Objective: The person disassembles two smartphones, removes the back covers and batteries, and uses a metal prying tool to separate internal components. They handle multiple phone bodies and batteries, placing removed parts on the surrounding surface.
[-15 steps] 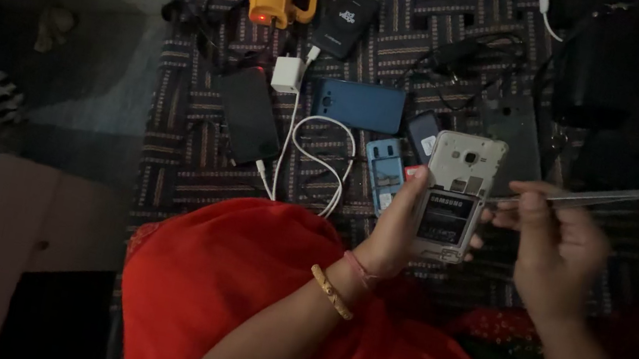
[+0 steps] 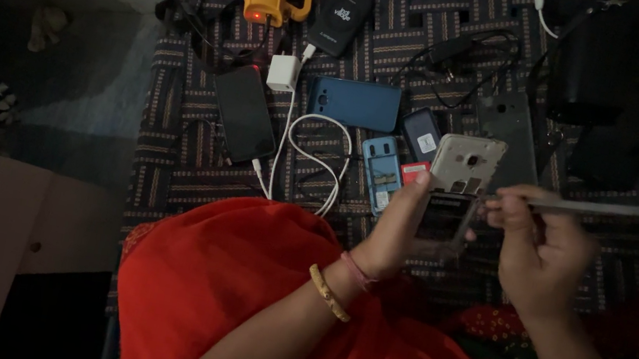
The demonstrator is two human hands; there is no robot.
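From my head camera, my left hand is wrapping closed around a pale phone with its back cover off, holding it upright above my red-draped lap. My right hand is pinching a thin grey metal tool, its tip touching the phone's edge. Beyond, a small light-blue phone and a coiled white cable are lying on the striped mat.

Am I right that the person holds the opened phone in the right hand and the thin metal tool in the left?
No, the hands are swapped. The head view shows the left hand gripping the opened phone, while the right hand holds the thin metal tool.
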